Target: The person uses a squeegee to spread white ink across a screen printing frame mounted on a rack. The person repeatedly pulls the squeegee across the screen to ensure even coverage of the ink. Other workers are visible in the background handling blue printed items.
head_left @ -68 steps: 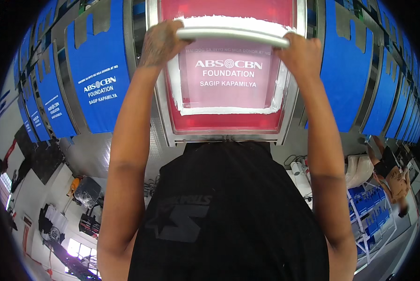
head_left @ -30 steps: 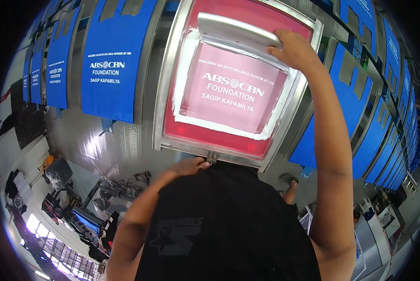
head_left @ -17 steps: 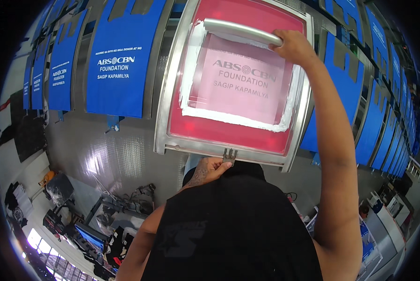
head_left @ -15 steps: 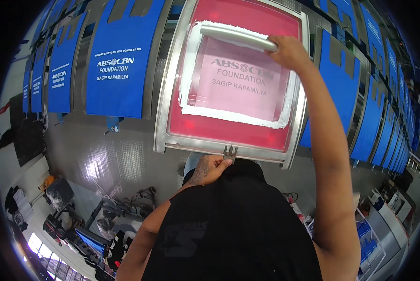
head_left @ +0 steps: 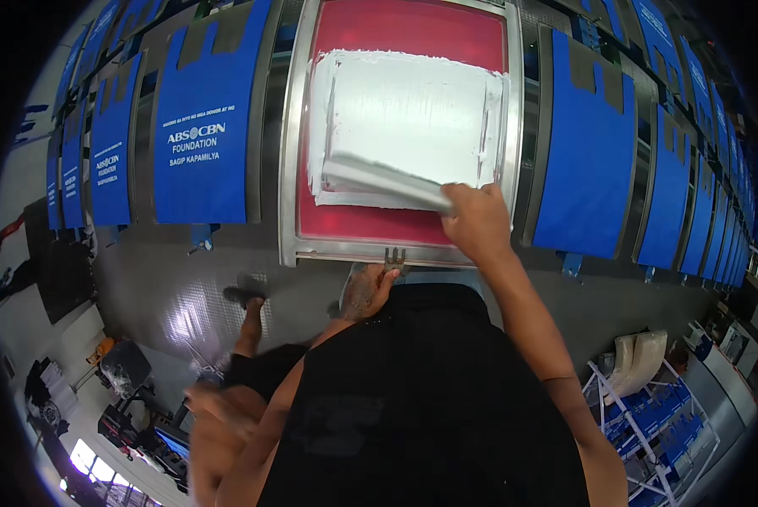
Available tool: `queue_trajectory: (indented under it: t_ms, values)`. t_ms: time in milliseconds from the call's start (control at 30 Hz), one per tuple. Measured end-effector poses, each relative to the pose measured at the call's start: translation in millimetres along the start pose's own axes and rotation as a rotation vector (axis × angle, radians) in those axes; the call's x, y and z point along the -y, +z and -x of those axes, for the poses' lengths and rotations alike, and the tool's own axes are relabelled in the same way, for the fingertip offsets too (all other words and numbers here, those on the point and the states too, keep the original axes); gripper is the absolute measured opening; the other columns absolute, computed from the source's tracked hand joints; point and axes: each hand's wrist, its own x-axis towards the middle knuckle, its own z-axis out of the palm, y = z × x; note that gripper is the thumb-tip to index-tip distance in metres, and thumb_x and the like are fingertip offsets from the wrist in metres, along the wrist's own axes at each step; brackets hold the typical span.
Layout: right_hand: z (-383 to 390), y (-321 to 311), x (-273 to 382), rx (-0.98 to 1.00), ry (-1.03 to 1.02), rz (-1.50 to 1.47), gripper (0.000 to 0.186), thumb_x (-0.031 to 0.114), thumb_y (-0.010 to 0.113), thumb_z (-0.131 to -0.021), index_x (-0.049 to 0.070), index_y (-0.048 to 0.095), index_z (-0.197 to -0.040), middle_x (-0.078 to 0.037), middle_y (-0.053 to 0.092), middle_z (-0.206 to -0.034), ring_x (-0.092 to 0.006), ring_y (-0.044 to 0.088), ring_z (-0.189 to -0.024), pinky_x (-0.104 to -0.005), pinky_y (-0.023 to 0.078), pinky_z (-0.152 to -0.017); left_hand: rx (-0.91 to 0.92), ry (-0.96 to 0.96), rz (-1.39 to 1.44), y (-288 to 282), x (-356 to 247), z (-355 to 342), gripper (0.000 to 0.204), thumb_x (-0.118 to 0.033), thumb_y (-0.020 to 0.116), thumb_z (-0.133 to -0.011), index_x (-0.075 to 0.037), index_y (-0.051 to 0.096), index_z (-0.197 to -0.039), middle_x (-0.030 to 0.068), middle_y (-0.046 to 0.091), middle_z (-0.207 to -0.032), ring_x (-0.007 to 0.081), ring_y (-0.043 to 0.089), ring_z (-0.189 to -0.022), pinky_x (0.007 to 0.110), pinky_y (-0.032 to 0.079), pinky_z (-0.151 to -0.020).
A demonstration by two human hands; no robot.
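Observation:
My right hand (head_left: 476,215) is closed on the end of a long silver squeegee (head_left: 379,180), which lies slanted low across white ink (head_left: 404,97) on a red screen in a metal frame (head_left: 289,144). The ink covers the screen's middle, hiding the lettering there. My left hand (head_left: 367,290) is closed on a small forked metal fitting (head_left: 394,258) at the middle of the frame's near edge, its thumb against it.
Rows of blue cloth panels on metal platens (head_left: 200,93) flank the screen, some printed in white. Behind my left arm a co-worker's leg (head_left: 248,325) shows, with a blurred arm. A white rack (head_left: 641,465) of blue pieces stands at lower right.
My right hand has brought the squeegee from the far end down to the near end, leaving white ink over the middle. My left hand left the squeegee and took the fitting. A co-worker has appeared.

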Motion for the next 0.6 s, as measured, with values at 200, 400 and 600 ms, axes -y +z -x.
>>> queue_trajectory:
  t_ms: [200, 400, 600]
  values:
    - [-29, -25, -105, -0.111, 0.444, -0.444, 0.038, 0.032, 0.069, -0.091, -0.002, 0.067, -0.109, -0.024, 0.07, -0.089, -0.036, 0.068, -0.076, -0.0416, 0.053, -0.074, -0.902, 0.351, -0.612, -71, 5, -40, 0.039, -0.04, 0.076, -0.085, -0.003, 0.066, -0.091, 0.0141, 0.064, -0.081, 0.0302, 0.062, -0.078, 0.044, 0.049, -0.073]
    - [-38, -7, -166, 0.212, 0.729, -1.347, 0.048, 0.044, 0.065, -0.096, -0.004, 0.067, -0.105, -0.013, 0.071, -0.093, -0.017, 0.068, -0.077, -0.0312, 0.055, -0.07, -0.67, -0.272, 0.02, -142, 54, -73, 0.049, -0.045, 0.06, -0.097, 0.001, 0.059, -0.08, 0.007, 0.051, -0.067, 0.0166, 0.049, -0.065, 0.037, 0.041, -0.061]
    - [-15, -23, -188, 0.176, 0.76, -1.373, 0.049, 0.043, 0.061, -0.098, -0.003, 0.064, -0.112, -0.012, 0.071, -0.097, -0.0175, 0.068, -0.08, -0.0319, 0.056, -0.071, -0.704, -0.253, -0.097, -97, 34, -34, 0.053, -0.046, 0.059, -0.097, 0.001, 0.053, -0.074, 0.0014, 0.043, -0.061, 0.0143, 0.042, -0.06, 0.037, 0.035, -0.055]
